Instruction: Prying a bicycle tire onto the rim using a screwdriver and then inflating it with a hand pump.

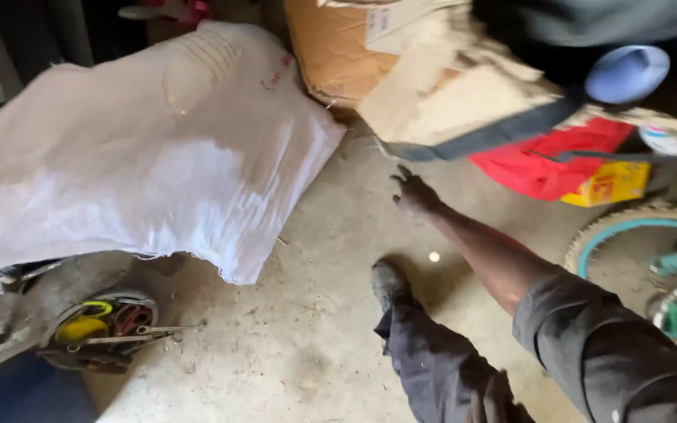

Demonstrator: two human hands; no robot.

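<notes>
A big white woven sack fills the left half of the room, lying slumped on the concrete floor with faint red marking near its top right corner and a frayed lower edge. Behind it, top centre, stands a brown cardboard box with a pale rectangular label stuck near its upper right; torn cardboard sheets lean against it, with a dark strap crossing below them. To the right lies a crumpled red bag, and touching its lower right edge is a small yellow box with red print. A rounded blue object sits above, its kind unclear through blur. At the right edge, a bicycle wheel with a knobbly tyre and teal rim shows in part.

The person's right hand reaches out over bare floor, fingers spread apart and holding nothing, nearest to the strap's end and the cardboard just above it, not touching either. Its forearm runs back to a dark rolled sleeve. A dark shoe rests on the floor below. The left hand is out of sight.

Lower left, a round open container holds small tools, with something yellow among them.
</notes>
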